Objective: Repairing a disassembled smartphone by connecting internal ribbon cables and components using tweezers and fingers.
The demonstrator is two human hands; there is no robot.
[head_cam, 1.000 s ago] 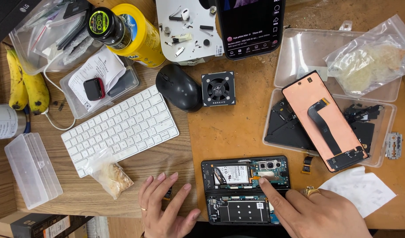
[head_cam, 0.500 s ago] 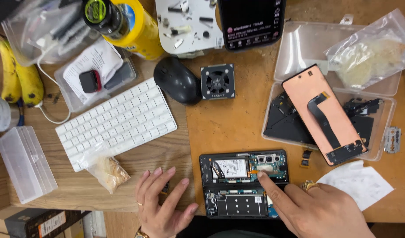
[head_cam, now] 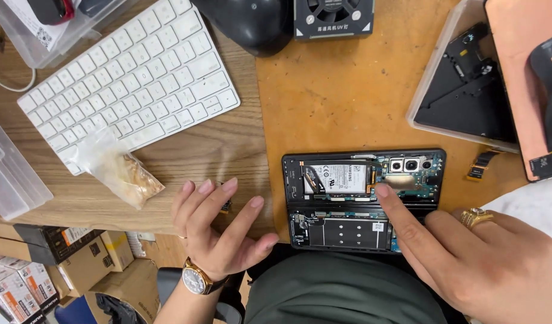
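A small clear plastic bag of tan bits [head_cam: 117, 170] lies below my white keyboard. Stacked cardboard boxes [head_cam: 45, 264] sit lower left. A white rectangular battery label [head_cam: 343, 179] shows inside the opened black phone.

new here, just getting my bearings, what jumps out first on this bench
The opened black phone at the near edge of the table, its battery and boards bare, with the right hand pressing a forefinger onto it. The left hand rests flat beside it; a white keyboard lies further left.
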